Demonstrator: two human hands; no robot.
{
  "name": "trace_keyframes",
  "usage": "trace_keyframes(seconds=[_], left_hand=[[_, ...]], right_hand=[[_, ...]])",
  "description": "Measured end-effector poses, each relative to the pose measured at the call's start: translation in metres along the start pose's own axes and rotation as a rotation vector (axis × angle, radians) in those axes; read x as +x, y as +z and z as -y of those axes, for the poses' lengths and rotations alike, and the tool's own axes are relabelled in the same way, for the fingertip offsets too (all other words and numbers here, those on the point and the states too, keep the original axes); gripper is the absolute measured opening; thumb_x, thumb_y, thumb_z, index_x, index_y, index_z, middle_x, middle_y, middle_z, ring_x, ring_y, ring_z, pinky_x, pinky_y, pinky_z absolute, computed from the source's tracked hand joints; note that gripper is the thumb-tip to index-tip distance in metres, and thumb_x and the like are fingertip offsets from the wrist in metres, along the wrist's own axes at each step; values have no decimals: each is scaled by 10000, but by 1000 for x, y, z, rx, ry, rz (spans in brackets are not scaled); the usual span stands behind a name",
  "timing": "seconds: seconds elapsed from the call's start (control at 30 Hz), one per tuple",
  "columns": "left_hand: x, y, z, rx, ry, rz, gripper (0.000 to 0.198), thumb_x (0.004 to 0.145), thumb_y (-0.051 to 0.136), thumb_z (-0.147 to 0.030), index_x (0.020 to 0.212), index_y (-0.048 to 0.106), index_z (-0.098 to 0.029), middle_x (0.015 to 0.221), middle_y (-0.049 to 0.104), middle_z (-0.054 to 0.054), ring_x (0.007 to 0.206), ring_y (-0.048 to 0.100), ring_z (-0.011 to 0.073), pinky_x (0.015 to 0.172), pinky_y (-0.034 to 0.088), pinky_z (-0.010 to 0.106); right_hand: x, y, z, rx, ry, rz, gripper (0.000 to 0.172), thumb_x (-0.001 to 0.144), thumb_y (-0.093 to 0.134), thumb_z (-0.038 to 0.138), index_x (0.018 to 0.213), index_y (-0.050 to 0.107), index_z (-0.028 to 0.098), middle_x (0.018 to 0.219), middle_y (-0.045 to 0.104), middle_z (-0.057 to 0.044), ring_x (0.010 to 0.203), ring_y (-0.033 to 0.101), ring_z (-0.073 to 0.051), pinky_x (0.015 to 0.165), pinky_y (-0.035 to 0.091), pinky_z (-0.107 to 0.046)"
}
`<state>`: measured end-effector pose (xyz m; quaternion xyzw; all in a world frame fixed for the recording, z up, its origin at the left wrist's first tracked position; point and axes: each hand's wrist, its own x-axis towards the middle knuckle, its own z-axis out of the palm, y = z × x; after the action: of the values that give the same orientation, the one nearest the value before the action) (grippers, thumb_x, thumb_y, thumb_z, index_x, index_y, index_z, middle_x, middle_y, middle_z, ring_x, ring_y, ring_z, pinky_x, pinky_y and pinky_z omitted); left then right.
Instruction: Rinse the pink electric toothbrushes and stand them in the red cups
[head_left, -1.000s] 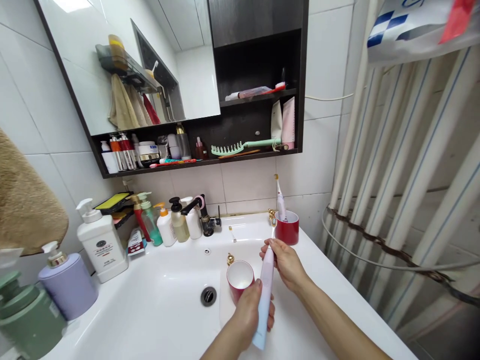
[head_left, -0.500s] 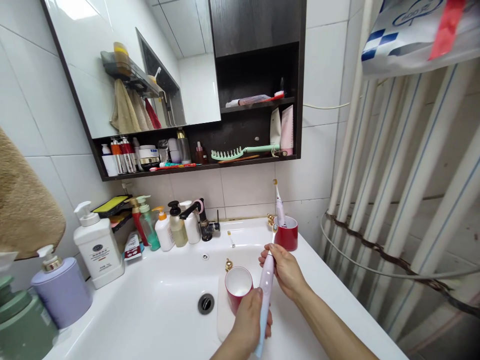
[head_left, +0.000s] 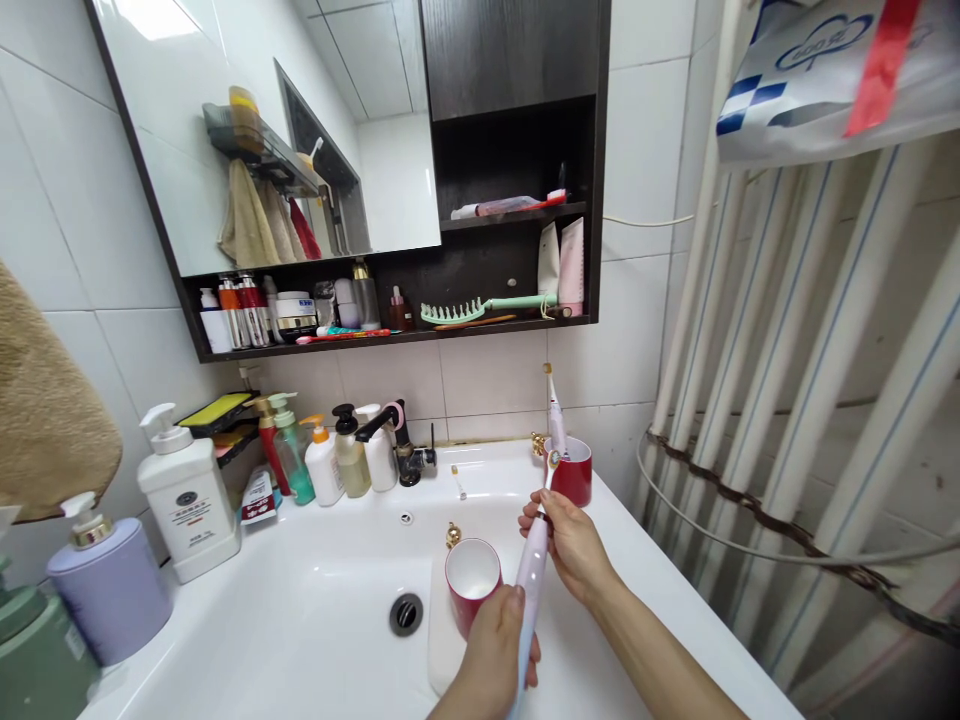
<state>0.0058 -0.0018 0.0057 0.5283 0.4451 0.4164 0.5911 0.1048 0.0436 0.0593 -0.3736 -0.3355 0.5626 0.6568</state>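
My left hand (head_left: 495, 645) is wrapped round the lower body of a pale pink electric toothbrush (head_left: 531, 580), held upright over the white sink (head_left: 315, 600). My right hand (head_left: 571, 540) pinches the toothbrush near its top, at the thin brush neck. A red cup (head_left: 472, 580) with a white inside stands on the basin's edge just left of the toothbrush. A second red cup (head_left: 574, 472) stands behind at the back right corner, with another electric toothbrush (head_left: 555, 415) upright in it.
A black tap (head_left: 397, 440) and several pump bottles (head_left: 330, 460) line the sink's back edge. A white bottle (head_left: 187, 495) and a purple bottle (head_left: 109, 585) stand at left. A dark shelf (head_left: 390, 335) carries toiletries and a green comb (head_left: 480, 305). Pipes (head_left: 787, 400) run at right.
Both hands with the toothbrush have stayed together, shifting slightly left and down in view as the camera tilted. The grip looks the same.
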Motion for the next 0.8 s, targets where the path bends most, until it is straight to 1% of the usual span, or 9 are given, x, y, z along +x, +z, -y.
trace_keyframes(seconds=[0.07,0.2,0.23,0.37,0.4,0.53,0.7,0.73,0.8], left_hand=[[0,-1,0,22,-12,-6,498,540,280,-645,622,372,-162,411,406,-49,283,335,44,318,233,185],[1,-1,0,-120,-119,116,561,562,157,-661,652,379,-153,412,398,-42,276,337,55,306,232,191],[0,-1,0,-104,-107,104,549,568,166,-655,648,376,-154,413,398,-43,276,335,52,307,232,189],[-1,0,-1,84,2,-34,456,574,281,-615,613,358,-167,423,403,-54,287,327,35,320,230,173],[-1,0,-1,91,-7,-31,455,577,274,-615,611,355,-169,423,401,-55,286,326,35,320,231,173],[-2,-1,-4,55,-49,65,486,603,184,-616,631,367,-167,420,398,-47,283,330,49,310,236,182],[-3,-5,-9,278,34,-85,432,593,267,-601,617,357,-179,432,377,-57,321,322,47,339,245,183],[-3,-5,-10,284,44,-81,430,593,269,-601,614,355,-180,435,377,-57,325,323,47,342,248,183],[-3,-5,-10,215,14,-22,438,598,241,-605,616,347,-181,434,384,-57,312,327,48,335,247,184]], right_hand=[[0,0,-1,10,-5,-16,169,594,502,326,634,454,170,502,502,40,476,502,-86,517,413,-234],[1,0,-2,25,18,-30,165,589,509,319,619,450,169,478,491,42,444,485,-79,471,405,-219],[1,0,-2,25,14,-32,163,589,509,318,621,451,169,478,492,42,446,487,-80,471,406,-219],[1,0,-3,20,-23,-58,156,598,498,318,632,454,172,488,504,41,473,505,-88,500,417,-226],[1,0,-3,22,-24,-65,154,598,498,317,630,454,172,486,504,41,471,505,-87,499,417,-225],[0,0,-4,32,-3,-90,152,584,516,304,617,456,168,465,496,45,443,495,-83,472,413,-216],[2,1,-4,57,-12,-90,175,579,519,318,628,458,161,485,517,39,464,508,-91,495,423,-230],[2,1,-5,58,-15,-91,179,578,520,320,631,459,160,485,519,39,467,510,-91,498,423,-231],[3,1,-6,52,-19,-99,185,572,526,319,632,458,158,475,513,43,458,506,-87,491,422,-225]])
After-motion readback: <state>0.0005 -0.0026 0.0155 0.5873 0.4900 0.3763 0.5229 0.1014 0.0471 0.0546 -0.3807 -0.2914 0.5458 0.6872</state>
